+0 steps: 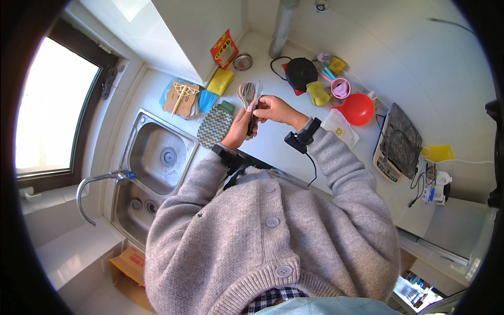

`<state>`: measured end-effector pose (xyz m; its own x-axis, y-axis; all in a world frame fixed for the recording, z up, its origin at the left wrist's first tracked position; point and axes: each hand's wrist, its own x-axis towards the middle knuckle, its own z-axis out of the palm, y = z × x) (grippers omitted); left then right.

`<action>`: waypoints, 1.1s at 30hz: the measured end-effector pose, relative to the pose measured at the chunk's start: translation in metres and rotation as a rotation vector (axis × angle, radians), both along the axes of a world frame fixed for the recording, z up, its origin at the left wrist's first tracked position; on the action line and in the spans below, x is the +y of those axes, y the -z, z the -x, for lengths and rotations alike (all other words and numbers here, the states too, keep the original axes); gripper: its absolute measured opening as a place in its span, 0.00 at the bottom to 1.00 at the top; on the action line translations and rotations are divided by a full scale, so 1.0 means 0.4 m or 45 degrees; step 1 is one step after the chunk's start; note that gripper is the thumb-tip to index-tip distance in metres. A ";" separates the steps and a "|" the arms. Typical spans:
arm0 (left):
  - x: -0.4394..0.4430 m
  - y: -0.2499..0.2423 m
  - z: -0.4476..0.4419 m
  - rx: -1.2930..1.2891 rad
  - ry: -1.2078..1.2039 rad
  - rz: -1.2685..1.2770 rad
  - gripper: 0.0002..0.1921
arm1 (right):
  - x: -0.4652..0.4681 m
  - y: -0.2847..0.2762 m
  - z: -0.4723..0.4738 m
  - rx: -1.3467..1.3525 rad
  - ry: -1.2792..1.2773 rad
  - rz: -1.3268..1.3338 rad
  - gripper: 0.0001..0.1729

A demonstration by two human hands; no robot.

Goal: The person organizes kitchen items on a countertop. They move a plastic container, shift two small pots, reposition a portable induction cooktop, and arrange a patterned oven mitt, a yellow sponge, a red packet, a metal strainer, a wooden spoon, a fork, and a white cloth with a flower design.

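My left hand [239, 129] is closed around the handles of a bundle of cutlery [248, 93], heads pointing away from me. A light brown spoon and metal forks show in it. The thumb and fingers of my right hand [278, 111] pinch a fork [259, 89] with a dark handle at the bundle's right side. That fork's lower end overlaps the bundle, so where its handle finishes is hidden. Just left of my left hand, a green and grey zigzag-patterned pouch [215, 125] lies on the white counter [275, 136].
A steel double sink [157, 153] with a faucet [88, 185] lies left. Yellow sponge cloths [318, 93], a round black object [301, 74], a red dipper [356, 109] and a plastic bag [339, 129] lie beyond and right. Further right stands a digital scale [388, 169] with cords nearby.
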<state>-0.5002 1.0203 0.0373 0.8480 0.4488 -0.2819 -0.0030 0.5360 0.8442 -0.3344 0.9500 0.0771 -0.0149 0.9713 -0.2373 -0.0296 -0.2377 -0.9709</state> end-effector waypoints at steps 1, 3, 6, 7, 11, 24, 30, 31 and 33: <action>0.000 0.000 -0.001 0.007 0.012 0.004 0.23 | -0.002 -0.003 -0.003 -0.026 0.002 -0.001 0.13; 0.001 0.004 -0.006 0.031 0.031 0.017 0.24 | -0.005 -0.007 -0.008 -0.077 0.028 -0.015 0.13; -0.001 0.014 -0.013 0.000 -0.002 0.088 0.20 | -0.007 -0.009 -0.010 -0.057 0.113 -0.017 0.12; -0.002 0.018 -0.016 -0.012 0.002 0.085 0.18 | -0.008 -0.010 -0.014 0.011 0.151 0.007 0.12; -0.006 0.022 -0.023 -0.017 0.004 0.091 0.15 | -0.009 -0.005 -0.028 0.008 0.328 0.003 0.15; -0.014 -0.015 -0.017 -0.030 0.262 -0.031 0.11 | -0.009 -0.003 -0.057 -0.196 0.215 -0.069 0.13; -0.004 -0.013 -0.018 0.062 0.221 0.050 0.09 | -0.005 -0.011 -0.057 -0.271 0.241 0.157 0.17; 0.000 -0.011 -0.019 0.064 0.233 0.042 0.09 | -0.003 -0.006 -0.057 -0.219 0.262 0.191 0.17; 0.013 -0.003 -0.022 0.093 0.246 0.030 0.07 | 0.006 0.012 -0.060 -0.102 0.288 0.224 0.18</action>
